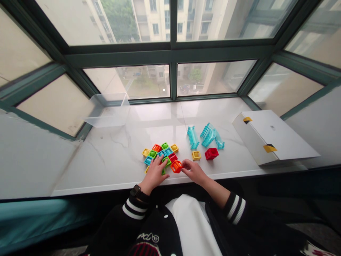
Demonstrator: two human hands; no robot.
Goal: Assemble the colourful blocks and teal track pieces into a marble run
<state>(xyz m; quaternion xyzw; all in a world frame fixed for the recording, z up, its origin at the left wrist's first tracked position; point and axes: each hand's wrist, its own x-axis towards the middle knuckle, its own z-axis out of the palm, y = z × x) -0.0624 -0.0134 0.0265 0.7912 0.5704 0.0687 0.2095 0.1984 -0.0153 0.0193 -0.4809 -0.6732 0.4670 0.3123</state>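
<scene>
A cluster of colourful toy blocks [168, 151], in green, blue, yellow, red and orange, lies on the windowsill in front of me. My left hand [156, 172] rests on the cluster with its fingers spread, hiding some of the blocks. At the cluster's right front corner, my right hand [194, 170] pinches an orange block [176, 166] by its right side. This block is tilted and borders the red and green blocks. Further right are a loose yellow block [196, 155] and a red block [211, 153].
Clear blue track pieces [193, 137] and a curved blue piece [208, 135] lie behind the loose blocks. A transparent bin [109, 119] stands at the back left. On the right is a white box [277, 138] with yellow-and-black tabs. The sill's front edge [106, 186] runs close to me.
</scene>
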